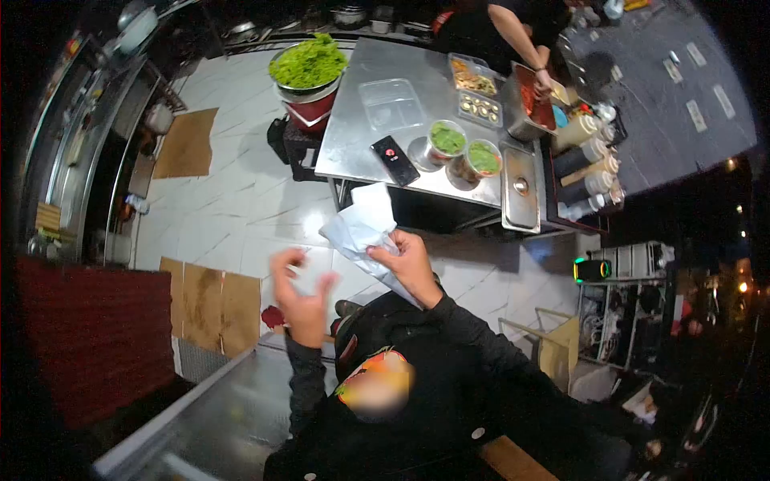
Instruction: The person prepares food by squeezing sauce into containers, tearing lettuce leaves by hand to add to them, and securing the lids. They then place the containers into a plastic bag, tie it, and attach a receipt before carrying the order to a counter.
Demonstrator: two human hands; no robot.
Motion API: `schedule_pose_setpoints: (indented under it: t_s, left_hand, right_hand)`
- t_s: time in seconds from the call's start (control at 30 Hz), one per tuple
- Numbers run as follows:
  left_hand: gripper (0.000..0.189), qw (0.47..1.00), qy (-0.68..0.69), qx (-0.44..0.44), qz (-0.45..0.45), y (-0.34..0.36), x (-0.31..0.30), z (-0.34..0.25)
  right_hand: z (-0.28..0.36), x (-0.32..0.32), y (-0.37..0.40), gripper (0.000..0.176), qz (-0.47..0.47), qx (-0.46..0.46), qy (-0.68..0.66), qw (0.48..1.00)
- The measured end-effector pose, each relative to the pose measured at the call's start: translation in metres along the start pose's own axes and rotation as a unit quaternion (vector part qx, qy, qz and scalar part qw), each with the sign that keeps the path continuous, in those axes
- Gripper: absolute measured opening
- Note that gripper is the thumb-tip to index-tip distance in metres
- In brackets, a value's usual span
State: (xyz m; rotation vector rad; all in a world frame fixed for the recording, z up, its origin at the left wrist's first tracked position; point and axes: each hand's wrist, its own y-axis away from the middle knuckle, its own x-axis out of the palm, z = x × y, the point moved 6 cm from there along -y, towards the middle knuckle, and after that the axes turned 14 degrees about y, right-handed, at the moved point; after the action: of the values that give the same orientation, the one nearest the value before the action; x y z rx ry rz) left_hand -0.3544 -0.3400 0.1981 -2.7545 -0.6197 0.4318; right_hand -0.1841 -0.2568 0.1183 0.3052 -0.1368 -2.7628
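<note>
A crumpled whitish sheet [361,228], paper or thin plastic, is pinched between the thumb and fingers of my right hand [407,266]. Its upper part stands up above the fingers, and a narrow strip trails down below them. To the left of it, touching nothing, is my left hand [303,303], slightly blurred, with thumb and fingers apart. Beyond both hands lies a steel worktable [377,60]. A black phone [395,160] rests near its front edge, beside two clear cups [447,143] with green leaves in them.
A bowl of lettuce [309,64] stands left of the table. Toward the right are a steel pan [521,188], sauce bottles [576,132] and food containers [480,108]. A co-worker's hand [543,84] reaches into a tray of red food [533,104]. Cardboard [210,309] covers some floor.
</note>
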Motion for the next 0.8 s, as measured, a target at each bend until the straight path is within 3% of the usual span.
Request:
schedule_pose_setpoints:
  t_s: [0.03, 0.07, 0.1, 0.17, 0.3, 0.37, 0.43, 0.53, 0.57, 0.6, 0.63, 0.7, 0.77, 0.8]
  left_hand:
    - [0.048, 0.999, 0.03, -0.012, 0.011, 0.008, 0.01, 0.0]
    - [0.044, 0.996, 0.043, -0.049, 0.063, 0.013, 0.033, 0.004]
    - [0.04, 0.988, 0.054, -0.087, 0.117, 0.02, 0.054, 0.015]
    - [0.023, 0.973, 0.12, -0.156, 0.122, 0.026, 0.069, 0.068]
    - [0.015, 0.926, 0.223, -0.207, 0.225, 0.021, 0.105, 0.08]
    - [0.013, 0.916, 0.237, -0.207, 0.249, 0.007, 0.118, 0.069]
    - [0.012, 0.897, 0.257, -0.269, 0.24, 0.003, 0.133, 0.084]
    - [0.015, 0.824, 0.451, -0.342, -0.012, -0.014, 0.138, 0.114]
    - [0.014, 0.806, 0.469, -0.361, -0.029, -0.023, 0.14, 0.121]
    - [0.014, 0.786, 0.484, -0.381, -0.05, -0.035, 0.139, 0.128]
    - [0.013, 0.766, 0.498, -0.4, -0.074, -0.039, 0.14, 0.131]
    - [0.014, 0.788, 0.472, -0.391, -0.055, -0.035, 0.168, 0.125]
    - [0.015, 0.835, 0.409, -0.364, -0.052, -0.022, 0.193, 0.129]
    - [0.016, 0.869, 0.354, -0.345, -0.024, -0.02, 0.201, 0.123]
  right_hand:
    - [-0.009, 0.001, 0.003, 0.023, -0.024, 0.025, -0.059, 0.998]
    - [-0.032, 0.007, 0.007, 0.018, 0.047, 0.048, -0.036, 0.997]
    - [-0.002, 0.017, 0.02, 0.019, 0.092, 0.14, -0.218, 0.961]
    - [-0.023, 0.005, 0.025, 0.019, 0.094, 0.135, -0.162, 0.973]
    - [-0.037, -0.031, 0.029, 0.012, 0.02, 0.175, -0.108, 0.978]
    - [-0.056, -0.052, 0.023, 0.012, 0.055, 0.135, -0.169, 0.975]
    - [-0.081, -0.084, 0.021, 0.012, -0.007, 0.143, -0.211, 0.967]
    - [-0.116, -0.144, 0.027, 0.012, -0.095, 0.126, -0.267, 0.951]
    - [-0.136, -0.168, 0.037, 0.012, -0.153, 0.17, -0.271, 0.935]
    - [-0.156, -0.193, 0.045, 0.011, -0.225, 0.151, -0.253, 0.929]
    - [-0.182, -0.206, 0.056, 0.012, -0.232, 0.23, -0.185, 0.927]
    - [-0.247, -0.198, 0.067, 0.027, -0.045, 0.266, -0.044, 0.962]
    - [-0.21, -0.212, 0.066, 0.028, -0.223, 0.138, 0.143, 0.954]
    - [-0.17, -0.213, 0.061, 0.029, -0.27, 0.093, 0.177, 0.942]
